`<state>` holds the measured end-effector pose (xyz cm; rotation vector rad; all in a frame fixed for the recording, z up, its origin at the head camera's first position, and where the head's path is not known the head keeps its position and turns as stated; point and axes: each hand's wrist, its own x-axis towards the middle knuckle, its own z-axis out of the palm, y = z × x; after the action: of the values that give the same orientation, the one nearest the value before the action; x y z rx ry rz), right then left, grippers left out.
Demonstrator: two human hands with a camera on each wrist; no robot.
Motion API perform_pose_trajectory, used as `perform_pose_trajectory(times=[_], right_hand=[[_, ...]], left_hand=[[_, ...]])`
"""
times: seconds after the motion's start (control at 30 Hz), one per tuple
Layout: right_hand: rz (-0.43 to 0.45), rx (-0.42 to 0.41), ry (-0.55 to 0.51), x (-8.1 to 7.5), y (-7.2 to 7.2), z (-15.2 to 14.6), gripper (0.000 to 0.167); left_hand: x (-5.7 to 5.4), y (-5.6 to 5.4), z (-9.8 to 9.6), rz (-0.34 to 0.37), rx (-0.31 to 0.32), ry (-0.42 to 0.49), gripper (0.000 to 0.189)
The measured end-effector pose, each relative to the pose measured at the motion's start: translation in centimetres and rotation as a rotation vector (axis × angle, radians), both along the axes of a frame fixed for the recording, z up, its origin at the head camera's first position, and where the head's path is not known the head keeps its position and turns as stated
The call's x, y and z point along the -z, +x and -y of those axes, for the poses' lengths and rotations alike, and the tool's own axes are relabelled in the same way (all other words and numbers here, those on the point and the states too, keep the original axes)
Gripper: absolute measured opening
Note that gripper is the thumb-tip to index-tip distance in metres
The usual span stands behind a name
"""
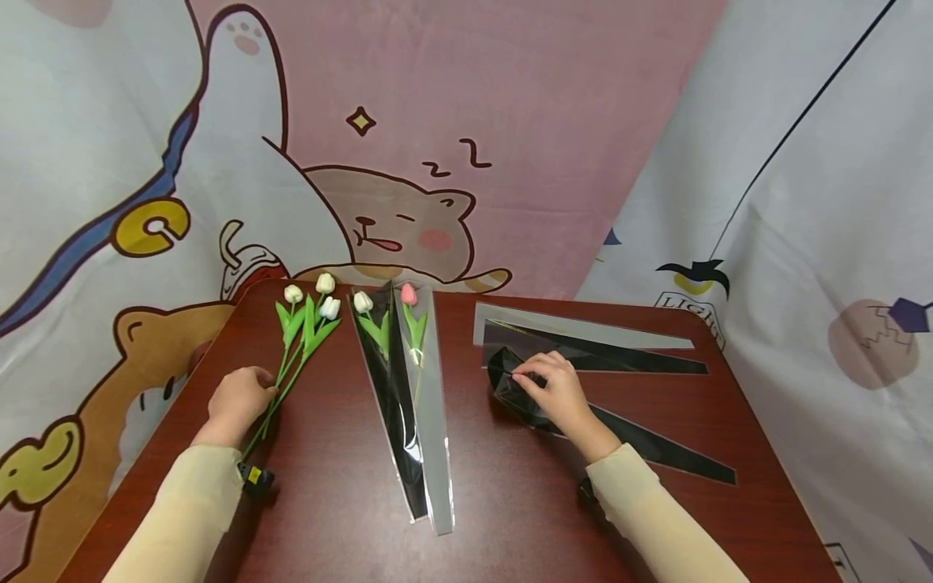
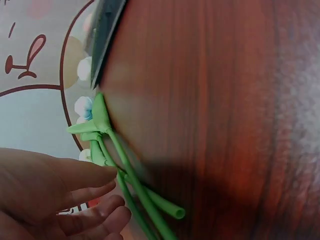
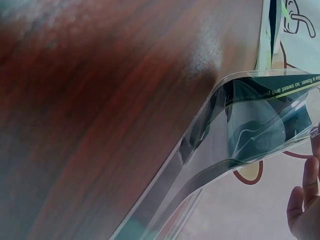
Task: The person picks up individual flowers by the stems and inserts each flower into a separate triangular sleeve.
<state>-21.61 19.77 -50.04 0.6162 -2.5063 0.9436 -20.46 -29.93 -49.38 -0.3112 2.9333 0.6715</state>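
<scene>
My left hand is at the green stems of three white artificial tulips lying on the left of the table. In the left wrist view, the fingertips pinch at one tulip stem, and the other fingers curl loosely below. On the right, my right hand pinches the wide mouth of a black and clear flower sleeve between thumb and finger. That mouth bulges apart, and the sleeve's narrow end points right. In the right wrist view, the sleeve shows printed lettering, with fingers at the edge.
Between the hands lie two sleeves, a black one with a white tulip and a clear-grey one with a pink tulip. More flat sleeves lie at the back right. A patterned cloth hangs behind the table.
</scene>
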Motion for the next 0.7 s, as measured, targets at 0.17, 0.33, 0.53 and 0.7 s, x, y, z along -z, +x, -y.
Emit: perform_pose_trajectory(times=[0.17,0.33,0.53,0.7], right_hand=[[0.001,0.005,0.000,0.1,0.1,0.1,0.006],[0.009,0.008,-0.005,-0.1,0.2,0.2,0.006],[0.028,0.003,-0.014,-0.1,0.2,0.3,0.006],[0.025,-0.004,-0.013,0.0,0.2,0.4,0.006]], left_hand=[[0.4,0.0,-0.1,0.026,-0.020,-0.010,0.026],[0.5,-0.1,-0.3,0.032,-0.032,-0.026,0.025],[-0.1,-0.2,-0.7,0.049,-0.018,-0.037,0.028],[-0.4,-0.1,-1.5,-0.002,-0.022,-0.038,0.027]])
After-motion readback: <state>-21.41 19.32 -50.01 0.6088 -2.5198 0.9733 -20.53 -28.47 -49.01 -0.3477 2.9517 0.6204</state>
